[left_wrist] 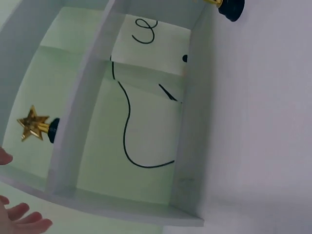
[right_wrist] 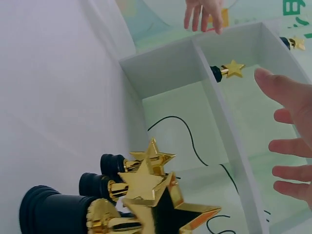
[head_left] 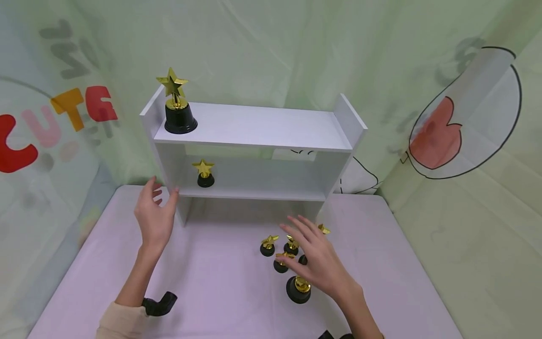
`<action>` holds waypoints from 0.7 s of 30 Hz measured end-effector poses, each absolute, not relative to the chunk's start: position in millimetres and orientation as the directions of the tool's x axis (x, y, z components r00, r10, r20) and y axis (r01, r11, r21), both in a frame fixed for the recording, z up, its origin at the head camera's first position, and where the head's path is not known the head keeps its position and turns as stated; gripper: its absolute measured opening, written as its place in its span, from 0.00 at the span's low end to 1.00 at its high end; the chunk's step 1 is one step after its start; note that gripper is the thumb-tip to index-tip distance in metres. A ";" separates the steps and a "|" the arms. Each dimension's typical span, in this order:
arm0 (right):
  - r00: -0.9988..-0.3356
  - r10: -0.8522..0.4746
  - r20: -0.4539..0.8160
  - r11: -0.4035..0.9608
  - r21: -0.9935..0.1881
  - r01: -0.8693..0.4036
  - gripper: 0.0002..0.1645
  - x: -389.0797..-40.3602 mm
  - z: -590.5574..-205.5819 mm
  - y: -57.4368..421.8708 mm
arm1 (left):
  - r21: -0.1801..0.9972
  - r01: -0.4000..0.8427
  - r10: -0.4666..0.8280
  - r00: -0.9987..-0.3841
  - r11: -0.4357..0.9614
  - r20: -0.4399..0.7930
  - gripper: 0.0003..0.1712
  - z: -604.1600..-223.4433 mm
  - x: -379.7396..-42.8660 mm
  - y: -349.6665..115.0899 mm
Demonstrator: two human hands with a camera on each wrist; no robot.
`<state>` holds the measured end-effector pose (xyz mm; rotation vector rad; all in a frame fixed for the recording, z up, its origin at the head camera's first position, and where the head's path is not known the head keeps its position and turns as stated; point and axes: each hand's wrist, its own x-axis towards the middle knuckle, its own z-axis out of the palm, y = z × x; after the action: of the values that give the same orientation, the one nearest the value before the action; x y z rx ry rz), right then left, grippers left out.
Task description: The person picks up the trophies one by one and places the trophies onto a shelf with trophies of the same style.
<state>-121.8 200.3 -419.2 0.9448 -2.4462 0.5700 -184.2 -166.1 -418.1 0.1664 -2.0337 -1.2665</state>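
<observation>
Over the trophies [head_left: 267, 248] | right hand [head_left: 315, 258] loose, empty | left hand [head_left: 155, 217] likewise | best lifted singly by the base [head_left: 298, 293]

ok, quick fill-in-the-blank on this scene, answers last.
In the head view, the large trophy stands near the ____ end of the top shelf.
The small trophy on the lower shelf is topped by a gold ____.
The hand nearest the trophies on the table is the person's ____ hand.
Missing words: left; star; right.
</observation>
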 end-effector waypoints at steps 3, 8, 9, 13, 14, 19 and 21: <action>-0.680 -0.508 0.529 0.681 -0.236 -0.693 0.41 -117.9 -422.3 202.7 | 0.836 0.248 -0.477 -0.726 0.490 0.495 0.30 -419.9 -192.9 -169.5; -0.706 -0.485 0.516 0.689 -0.272 -0.672 0.40 -111.2 -427.8 207.1 | 0.853 0.267 -0.505 -0.712 0.449 0.489 0.26 -420.9 -203.4 -171.8; -0.709 -0.481 0.515 0.688 -0.280 -0.670 0.40 -110.2 -428.9 208.0 | 0.854 0.274 -0.511 -0.706 0.441 0.490 0.25 -421.0 -205.1 -172.0; -0.721 -0.460 0.519 0.687 -0.306 -0.659 0.39 -106.9 -434.8 212.1 | 0.858 0.286 -0.525 -0.694 0.427 0.493 0.25 -421.8 -211.0 -172.3; -0.721 -0.455 0.523 0.687 -0.308 -0.658 0.39 -106.4 -436.3 213.0 | 0.857 0.286 -0.525 -0.693 0.428 0.494 0.24 -422.2 -212.5 -172.4; -0.724 -0.429 0.541 0.683 -0.330 -0.652 0.39 -103.0 -444.9 217.2 | 0.852 0.303 -0.538 -0.673 0.427 0.508 0.17 -423.1 -218.2 -171.8; -0.729 -0.419 0.542 0.684 -0.340 -0.646 0.39 -100.8 -448.0 218.7 | 0.849 0.310 -0.546 -0.660 0.428 0.516 0.14 -423.2 -219.6 -171.3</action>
<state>-100.8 218.7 -448.0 0.8276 -2.4722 0.7283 -219.6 -171.3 -423.2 0.2003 -1.8724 -1.3349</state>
